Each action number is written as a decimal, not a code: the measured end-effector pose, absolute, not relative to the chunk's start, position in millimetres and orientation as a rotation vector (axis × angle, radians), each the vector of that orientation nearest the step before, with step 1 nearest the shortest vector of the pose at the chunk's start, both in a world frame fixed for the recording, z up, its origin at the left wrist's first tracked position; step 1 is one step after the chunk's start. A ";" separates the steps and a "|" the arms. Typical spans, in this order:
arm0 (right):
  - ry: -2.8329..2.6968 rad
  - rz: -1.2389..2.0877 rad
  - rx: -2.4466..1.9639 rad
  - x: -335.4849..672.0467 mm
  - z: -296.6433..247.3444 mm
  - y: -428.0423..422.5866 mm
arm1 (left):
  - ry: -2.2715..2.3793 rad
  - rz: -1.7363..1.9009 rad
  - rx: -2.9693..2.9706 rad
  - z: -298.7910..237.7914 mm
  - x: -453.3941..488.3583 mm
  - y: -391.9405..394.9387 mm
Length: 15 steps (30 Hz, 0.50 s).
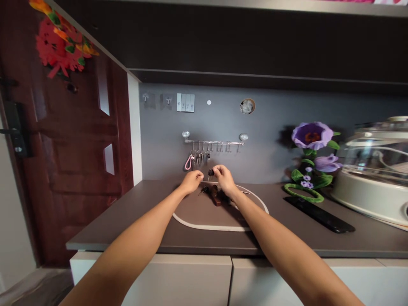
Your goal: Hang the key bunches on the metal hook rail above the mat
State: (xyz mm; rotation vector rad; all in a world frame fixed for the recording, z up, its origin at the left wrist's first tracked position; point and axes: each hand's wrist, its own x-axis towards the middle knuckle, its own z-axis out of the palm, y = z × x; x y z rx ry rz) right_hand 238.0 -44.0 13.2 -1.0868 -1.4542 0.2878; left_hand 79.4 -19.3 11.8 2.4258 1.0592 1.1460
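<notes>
My right hand [225,178] pinches a black-headed key [211,172] in front of the wall, its blade pointing down. Left of it, my left hand [191,182] has its fingers pressed together; whatever may be between them is too small to make out. Above both hands, a clear hook rail [216,143] runs along the grey wall. Several sets of keys [200,157] hang from its left hooks, one with a pink loop strap [188,163]. Below, on a brown mat [197,216] with a white rim, lie black keys [204,190] and a brown keyholder [216,196], partly behind my right hand.
To the right stand purple artificial flowers [312,136], a black phone [321,214] and a white appliance with a clear cover [372,182]. A dark shelf [242,46] overhangs the counter [127,216]. A red-brown door [73,178] is on the left.
</notes>
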 end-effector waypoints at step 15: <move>-0.954 0.554 -1.001 228.0 78.9 -4.2 | 1.179 0.929 2.774 10.3 76.7 -23.1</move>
